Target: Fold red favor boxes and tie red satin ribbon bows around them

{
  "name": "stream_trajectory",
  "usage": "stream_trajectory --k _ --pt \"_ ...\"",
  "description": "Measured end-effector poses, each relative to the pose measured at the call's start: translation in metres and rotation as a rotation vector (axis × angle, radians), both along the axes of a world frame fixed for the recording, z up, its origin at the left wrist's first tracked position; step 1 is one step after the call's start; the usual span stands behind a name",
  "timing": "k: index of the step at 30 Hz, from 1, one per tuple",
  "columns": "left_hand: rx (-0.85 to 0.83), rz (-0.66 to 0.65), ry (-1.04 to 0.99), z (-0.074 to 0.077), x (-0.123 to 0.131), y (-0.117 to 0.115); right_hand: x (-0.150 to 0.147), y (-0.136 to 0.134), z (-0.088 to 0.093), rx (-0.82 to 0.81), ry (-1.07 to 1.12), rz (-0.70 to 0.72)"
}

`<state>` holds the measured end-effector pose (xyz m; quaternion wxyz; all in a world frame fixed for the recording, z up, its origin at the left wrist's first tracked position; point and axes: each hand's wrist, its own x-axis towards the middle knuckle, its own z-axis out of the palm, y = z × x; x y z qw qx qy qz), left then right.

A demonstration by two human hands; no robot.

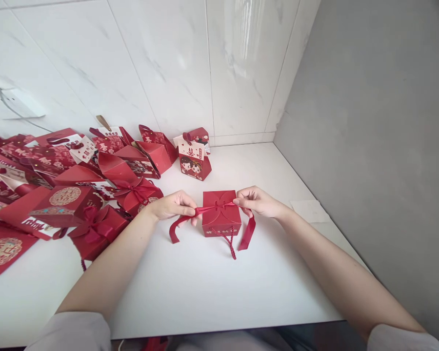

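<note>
A small red gift box (210, 219) stands on the white table in front of me, its top flaps folded together. Across the top runs a red ribbon (174, 229), crossed or knotted at the middle; which of the two I cannot tell. My left hand (177, 205) pinches one side of the ribbon left of the box, with a loose tail hanging down. On the right, my right hand (254, 201) pinches the other side close to the box edge, its tail hanging too. A twisted red cord handle (231, 243) droops over the box front onto the table.
Many red gift boxes crowd the left of the white table (205, 292), some with ribbon bows (97, 226). One box with a cartoon couple (192, 163) stands near the tiled wall. A pale flat piece (309, 211) lies at right beside the grey wall (380, 122).
</note>
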<state>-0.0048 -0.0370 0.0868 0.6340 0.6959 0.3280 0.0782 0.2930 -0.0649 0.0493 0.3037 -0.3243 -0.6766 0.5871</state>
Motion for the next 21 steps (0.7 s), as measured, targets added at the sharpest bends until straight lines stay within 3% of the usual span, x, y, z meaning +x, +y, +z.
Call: stream_trajectory --k 4,10,21 --pt "0.303 0.034 -0.137 0.012 0.014 -0.002 -0.001 -0.001 0.0 0.019 0.004 0.008" --pt "0.277 0.108 -0.202 0.009 0.027 -0.006 0.002 0.001 -0.002 0.004 0.01 0.007" --pt "0.535 0.152 -0.267 0.0 0.047 0.002 0.006 0.003 -0.002 0.015 0.016 -0.027"
